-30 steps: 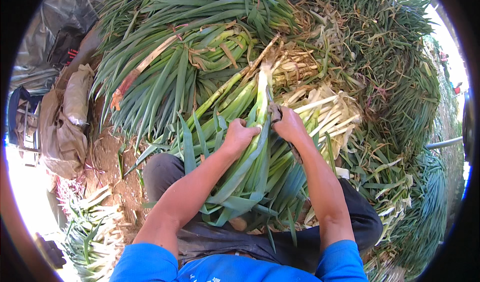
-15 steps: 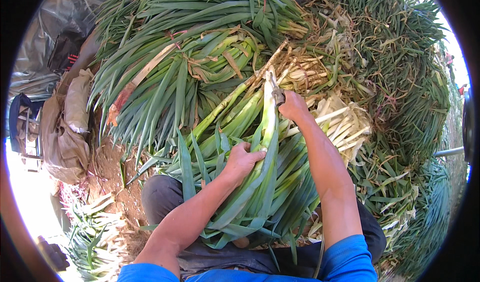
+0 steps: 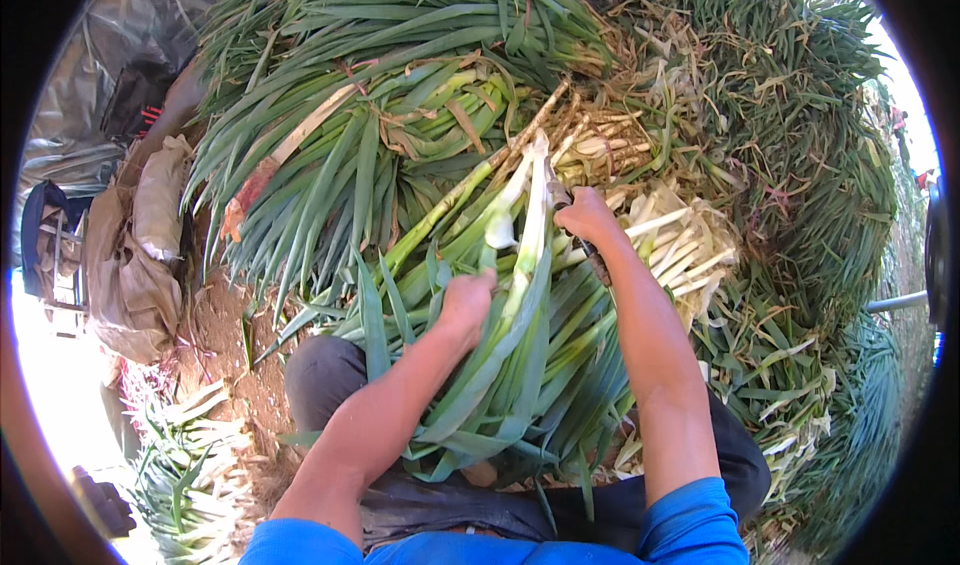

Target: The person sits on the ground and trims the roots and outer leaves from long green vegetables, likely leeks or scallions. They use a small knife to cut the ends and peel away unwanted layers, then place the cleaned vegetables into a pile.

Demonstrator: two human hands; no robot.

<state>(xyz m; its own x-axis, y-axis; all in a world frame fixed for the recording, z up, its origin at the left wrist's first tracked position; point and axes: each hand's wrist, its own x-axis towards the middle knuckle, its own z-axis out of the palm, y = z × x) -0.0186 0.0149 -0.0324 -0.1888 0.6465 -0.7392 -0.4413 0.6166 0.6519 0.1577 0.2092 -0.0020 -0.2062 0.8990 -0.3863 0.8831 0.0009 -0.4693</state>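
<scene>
My left hand (image 3: 468,303) is closed on a peeled-back outer leaf (image 3: 500,230) of a green onion stalk (image 3: 533,240), pulled left from the white shaft. My right hand (image 3: 586,220) grips a slim metal tool with a dark handle (image 3: 598,263) at the upper shaft; the tool's working end is partly hidden. Beneath, more long green stalks (image 3: 450,405) lie across my lap, with brown rooty ends (image 3: 605,145) above and pale white shafts (image 3: 690,265) to the right.
A large heap of green onions (image 3: 380,25) fills the back, with a darker leafy heap (image 3: 800,145) at right. Brown sacks (image 3: 130,295) and grey plastic sheeting (image 3: 90,45) lie left. Trimmed stalks (image 3: 195,475) lie lower left on dirt ground (image 3: 230,355).
My left hand has moved left, peeling a white-based leaf away from the shaft. My right hand, with the tool, has shifted up and right from one second ago.
</scene>
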